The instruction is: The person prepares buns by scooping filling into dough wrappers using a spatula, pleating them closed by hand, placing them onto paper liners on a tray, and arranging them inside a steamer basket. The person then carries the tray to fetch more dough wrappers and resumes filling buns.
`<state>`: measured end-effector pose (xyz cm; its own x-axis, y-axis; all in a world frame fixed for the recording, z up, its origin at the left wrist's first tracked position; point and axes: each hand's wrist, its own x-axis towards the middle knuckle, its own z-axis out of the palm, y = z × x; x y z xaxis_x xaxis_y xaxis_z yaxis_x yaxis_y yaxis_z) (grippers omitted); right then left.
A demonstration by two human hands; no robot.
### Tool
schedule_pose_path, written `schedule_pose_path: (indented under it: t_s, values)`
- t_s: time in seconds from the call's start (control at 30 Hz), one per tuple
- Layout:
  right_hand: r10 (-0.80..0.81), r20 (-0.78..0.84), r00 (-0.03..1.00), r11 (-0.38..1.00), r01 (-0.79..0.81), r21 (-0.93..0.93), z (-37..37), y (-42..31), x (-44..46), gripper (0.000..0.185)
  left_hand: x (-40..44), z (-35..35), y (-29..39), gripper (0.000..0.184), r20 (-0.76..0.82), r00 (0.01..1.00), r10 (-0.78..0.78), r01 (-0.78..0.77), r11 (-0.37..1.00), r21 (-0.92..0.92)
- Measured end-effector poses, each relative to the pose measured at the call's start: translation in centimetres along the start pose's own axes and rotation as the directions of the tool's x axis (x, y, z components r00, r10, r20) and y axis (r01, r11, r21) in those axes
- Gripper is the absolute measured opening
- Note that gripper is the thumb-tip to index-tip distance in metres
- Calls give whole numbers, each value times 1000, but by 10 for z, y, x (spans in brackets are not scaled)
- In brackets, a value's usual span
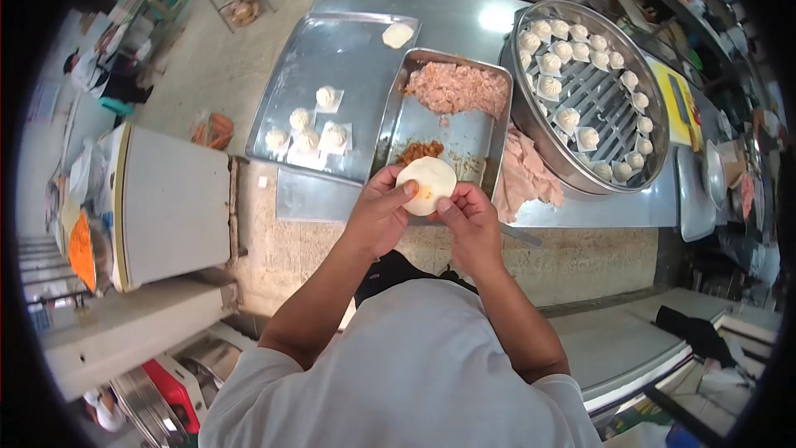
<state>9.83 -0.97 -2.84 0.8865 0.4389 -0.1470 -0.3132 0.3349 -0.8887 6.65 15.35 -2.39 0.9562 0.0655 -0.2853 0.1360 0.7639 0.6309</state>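
A round, flat dough wrapper (pixel 431 180) with a small orange smear is held between my two hands, over the near end of a metal tray (pixel 385 129). My left hand (pixel 383 209) pinches its left edge, thumb on top. At the lower right edge, my right hand (pixel 471 220) grips it the same way. Inside the tray, pale pink minced filling (pixel 458 88) lies at the far end and a small heap of reddish-brown filling (pixel 419 151) at the near end. Left of it, a wide flat tray (pixel 286 58) bears several pleated dumplings (pixel 327 98) and one flat wrapper (pixel 397 35).
A large round steamer (pixel 518 99) with several dumplings stands on the right of the metal table (pixel 630 214). A pink cloth (pixel 528 172) lies between tray and steamer. Farther right is a yellow board (pixel 673 104) with a knife. A person (pixel 95 75) is at the far left.
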Motion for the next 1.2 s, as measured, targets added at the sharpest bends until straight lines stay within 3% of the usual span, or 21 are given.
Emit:
schedule_pose_path:
  t_s: [0.03,0.1,0.17,0.2,0.27,0.3,0.37,0.4,0.43,0.47,0.5,0.53,0.57,0.63,0.7,0.73,0.8,0.87,0.9,0.97,1.2]
  values:
    - [23,19,1000,1000,-23,5,-8,1,-4,12,-10,7,-10,25,-4,1000,23,-24,996,-88]
    - [59,91,994,998,-60,8,-19,4,-10,11,-22,4,-34,33,-47,998,35,-39,996,-82]
    - [79,113,990,997,-77,-25,-21,2,-17,11,-30,4,-46,37,40,998,-40,50,955,-292]
    - [83,120,989,983,-62,-172,-24,5,-21,11,-36,11,-49,38,-100,994,-48,22,970,-243]
    - [18,167,986,900,57,-432,-36,11,-25,10,-44,19,-44,38,-157,987,-25,-4,983,-182]
    - [16,171,985,899,61,-434,-35,0,-26,10,-46,19,-41,38,-213,977,-20,-6,993,-121]
    - [-134,386,913,534,394,-748,-28,-34,-31,15,-49,8,-33,33,-218,975,39,-75,985,-158]
    - [-128,397,909,525,402,-750,-30,-45,-29,15,-50,0,-26,35,-330,939,98,-138,985,-102]
    - [-195,458,868,236,494,-837,-35,-55,-26,17,-51,-11,-17,37,-434,887,157,-194,980,-41]
    - [-235,529,815,-75,528,-846,-40,-61,-24,19,-52,-32,-12,36,-379,900,217,-248,968,-35]
    - [-226,532,816,-81,529,-845,-47,-63,-24,19,-55,-47,-4,36,-383,899,213,-249,967,-46]
    - [33,384,923,-251,380,-890,-54,-62,-27,20,-58,-61,2,36,-366,909,199,-253,962,-106]
    - [244,156,957,-445,253,-859,-59,-61,-28,22,-60,-73,7,35,-344,920,187,-255,953,-164]
    - [262,171,950,-474,282,-834,-61,-61,-26,21,-59,-85,13,38,-387,904,180,-246,961,-129]
    - [294,190,937,-496,319,-807,-57,-73,-22,21,-61,-93,17,36,-411,908,84,-85,996,14]
    - [333,184,925,-525,344,-778,-47,-92,-18,22,-62,-98,17,36,-413,907,80,-85,996,6]
    - [366,168,915,-558,361,-747,-33,-115,-9,24,-60,-110,12,44,-298,954,-37,91,981,169]
    - [203,383,901,-489,433,-757,-26,-126,5,28,-54,-112,7,49,-266,962,-63,118,973,196]
    - [201,374,905,-495,423,-759,-24,-121,14,28,-53,-114,3,54,-245,965,-91,148,963,226]
    - [57,436,898,-483,407,-775,-29,-95,31,32,-47,-123,-7,62,-207,973,-102,151,959,239]
    - [166,463,871,-384,490,-783,-37,-56,33,35,-47,-109,-16,67,-189,981,-47,97,959,266]
